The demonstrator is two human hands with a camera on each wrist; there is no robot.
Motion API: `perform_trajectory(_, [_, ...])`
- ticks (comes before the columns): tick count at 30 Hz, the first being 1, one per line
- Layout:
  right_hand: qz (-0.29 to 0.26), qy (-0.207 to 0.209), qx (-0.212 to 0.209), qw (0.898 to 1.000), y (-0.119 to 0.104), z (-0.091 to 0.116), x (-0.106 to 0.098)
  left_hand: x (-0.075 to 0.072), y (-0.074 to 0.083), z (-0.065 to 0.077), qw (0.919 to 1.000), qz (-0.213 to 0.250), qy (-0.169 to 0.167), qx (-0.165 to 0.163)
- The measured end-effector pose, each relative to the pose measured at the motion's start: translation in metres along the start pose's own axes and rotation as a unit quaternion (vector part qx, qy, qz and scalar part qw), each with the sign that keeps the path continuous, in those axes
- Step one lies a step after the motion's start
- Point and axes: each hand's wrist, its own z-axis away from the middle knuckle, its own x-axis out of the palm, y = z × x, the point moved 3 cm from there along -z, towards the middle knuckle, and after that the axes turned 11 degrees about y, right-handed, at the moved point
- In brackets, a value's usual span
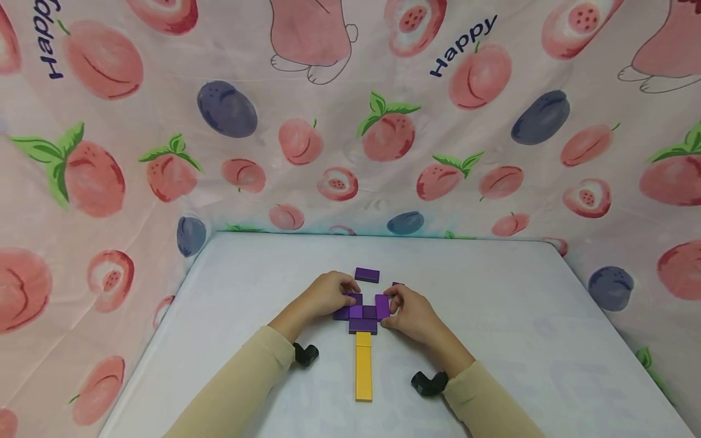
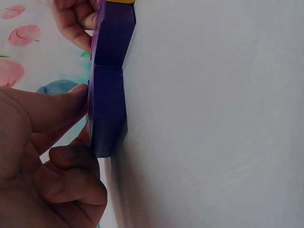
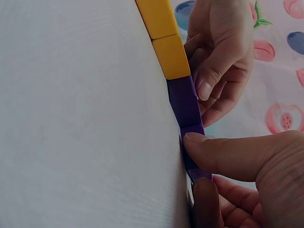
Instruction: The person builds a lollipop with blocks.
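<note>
Flat purple blocks form a cluster on the white table, with one purple block (image 1: 363, 326) across its near side. My left hand (image 1: 328, 293) is at the cluster's left, thumb and fingers pinching a purple block (image 1: 357, 298). At the right side, my right hand (image 1: 416, 313) holds an upright-lying purple block (image 1: 382, 306) between thumb and index finger. In the left wrist view, the left thumb presses a purple block's edge (image 2: 108, 99). The right wrist view has the right thumb (image 3: 223, 152) against a purple block. Yellow blocks (image 1: 364, 371) run in a line toward me from the cluster.
A separate purple block (image 1: 367, 275) lies beyond the cluster. Another purple block (image 1: 398, 283) is mostly hidden behind the right hand. The white table (image 1: 493, 340) meets a fruit-printed cloth (image 1: 383, 201) at its far edge. Dark wrist-worn devices (image 1: 429, 384) sit by both sleeves.
</note>
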Motion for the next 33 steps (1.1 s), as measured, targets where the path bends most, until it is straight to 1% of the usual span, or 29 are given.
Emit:
perform_trajectory(11, [-0.001,0.0,0.0,1.0,-0.001,0.001,-0.001,-0.006,-0.001,0.003,1.0,0.002,0.006,-0.002])
perform_trajectory(16, [0.0,0.001,0.0,1.0,-0.001,0.001,0.0,-0.01,-0.003,0.006,0.9999,0.01,0.009,-0.01])
perform_trajectory(25, [0.001,0.004,-0.003,1.0,0.0,0.001,0.001,-0.017,-0.011,0.011,0.9994,-0.002,0.019,-0.03])
perform_trajectory(28, [0.0,0.004,-0.004,1.0,0.0,0.001,0.001,-0.019,-0.014,0.013,0.9993,-0.006,0.021,-0.03])
perform_trajectory(33, [0.003,0.005,-0.002,1.0,0.001,0.001,0.001,-0.021,-0.018,0.019,0.9994,-0.002,0.015,-0.032])
